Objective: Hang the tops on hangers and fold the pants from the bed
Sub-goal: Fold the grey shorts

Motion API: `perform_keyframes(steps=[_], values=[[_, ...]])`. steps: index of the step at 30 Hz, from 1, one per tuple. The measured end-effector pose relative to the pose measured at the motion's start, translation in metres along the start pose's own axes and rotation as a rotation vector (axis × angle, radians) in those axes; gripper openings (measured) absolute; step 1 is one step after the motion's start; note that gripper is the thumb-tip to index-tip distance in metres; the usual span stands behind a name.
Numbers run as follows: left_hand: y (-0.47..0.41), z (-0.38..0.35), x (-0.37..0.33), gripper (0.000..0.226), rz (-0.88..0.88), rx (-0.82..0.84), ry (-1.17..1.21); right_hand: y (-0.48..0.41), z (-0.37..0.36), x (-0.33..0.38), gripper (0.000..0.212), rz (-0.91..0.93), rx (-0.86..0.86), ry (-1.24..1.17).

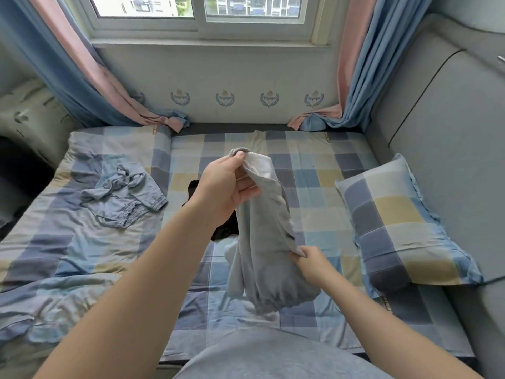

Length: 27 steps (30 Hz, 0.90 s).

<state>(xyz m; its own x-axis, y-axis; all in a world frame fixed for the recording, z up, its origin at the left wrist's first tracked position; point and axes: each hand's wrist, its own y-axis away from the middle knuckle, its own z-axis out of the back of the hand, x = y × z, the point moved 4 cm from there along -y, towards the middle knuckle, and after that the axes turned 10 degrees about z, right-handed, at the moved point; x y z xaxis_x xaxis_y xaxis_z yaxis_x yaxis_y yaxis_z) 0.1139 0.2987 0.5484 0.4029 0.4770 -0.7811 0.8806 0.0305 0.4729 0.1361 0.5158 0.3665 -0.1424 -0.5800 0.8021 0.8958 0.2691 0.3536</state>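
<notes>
Head view, looking down over my two bare arms at the bed; my left hand is raised over the middle of it, thumb and curled fingers pinching the top end of the grey pants; the pants hang down from that grip, clear of the checked sheet, with a gathered elastic end at the bottom; my right hand is lower and to the right, fingers closed on the side edge of the same pants; a black garment lies flat on the bed behind them, partly hidden by my left arm; a crumpled blue garment lies well apart on the left side of the bed; a checked pillow rests at the right edge; curtains hang either side of the window.
</notes>
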Motion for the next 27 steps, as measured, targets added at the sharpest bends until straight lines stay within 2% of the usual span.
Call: perform_keyframes(steps=[4, 7, 9, 12, 15, 18, 20, 23, 27], values=[[-0.008, 0.011, 0.028, 0.023, 0.073, 0.000, -0.312, -0.002, 0.021, 0.023, 0.035, 0.083, -0.107, -0.163], [-0.007, 0.022, 0.061, 0.024, 0.139, 0.002, -0.453, 0.004, 0.036, 0.049, 0.029, 0.131, -0.180, -0.282], [-0.007, 0.027, 0.085, 0.028, 0.183, 0.010, -0.581, 0.009, 0.043, 0.065, 0.034, 0.163, -0.197, -0.366], [-0.007, 0.027, 0.119, 0.041, 0.243, 0.107, -0.767, 0.020, 0.052, 0.090, 0.045, 0.207, -0.201, -0.433], [-0.008, 0.019, 0.147, 0.062, 0.246, 0.236, -0.823, 0.030, 0.060, 0.116, 0.035, 0.258, -0.221, -0.509], [-0.008, 0.009, 0.160, 0.042, 0.154, 0.305, -0.856, 0.037, 0.068, 0.130, 0.029, 0.294, -0.246, -0.602], [-0.011, 0.009, 0.158, 0.031, 0.072, 0.246, -0.867, 0.040, 0.073, 0.131, 0.028, 0.316, -0.264, -0.638], [-0.017, 0.018, 0.142, 0.042, -0.003, 0.102, -0.816, 0.040, 0.078, 0.125, 0.022, 0.377, -0.278, -0.732], [-0.016, 0.029, 0.108, 0.036, -0.089, -0.119, -0.657, 0.038, 0.078, 0.106, 0.048, 0.377, -0.257, -0.498]])
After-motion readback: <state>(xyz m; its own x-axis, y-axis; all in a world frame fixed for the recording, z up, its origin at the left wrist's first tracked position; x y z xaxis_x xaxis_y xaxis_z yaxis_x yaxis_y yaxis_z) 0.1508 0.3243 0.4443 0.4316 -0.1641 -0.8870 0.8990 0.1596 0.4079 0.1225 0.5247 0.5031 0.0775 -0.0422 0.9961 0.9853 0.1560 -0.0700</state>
